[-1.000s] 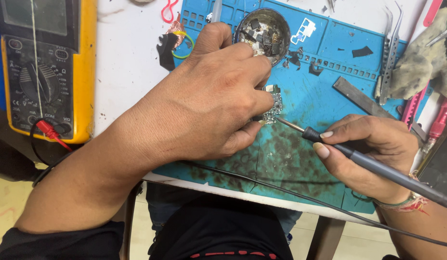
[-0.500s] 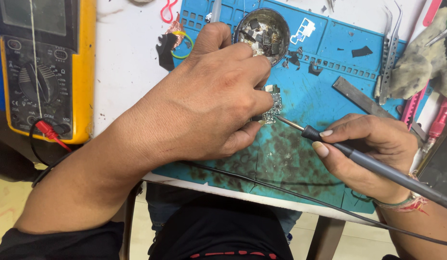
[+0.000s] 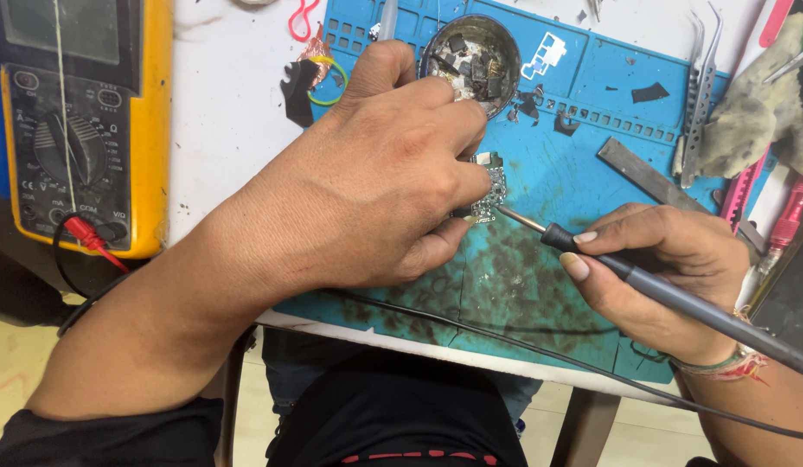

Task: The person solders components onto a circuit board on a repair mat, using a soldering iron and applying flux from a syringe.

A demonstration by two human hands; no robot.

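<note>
My left hand [image 3: 380, 169] lies over a small circuit board [image 3: 488, 192] on the blue work mat [image 3: 583, 112], pinching it with fingers and thumb; most of the board is hidden under my fingers. My right hand [image 3: 661, 272] grips a grey soldering iron [image 3: 643, 284] like a pen. Its metal tip touches the board's lower right edge. The iron's black cord runs across the mat's front edge.
A yellow multimeter [image 3: 81, 121] with a red plug stands at the left. A round metal tin [image 3: 470, 56] of small parts sits behind my left hand. Tweezers [image 3: 697, 86], a flat metal blade [image 3: 648, 177], a grey rag [image 3: 756, 104] and pink tools lie at the right.
</note>
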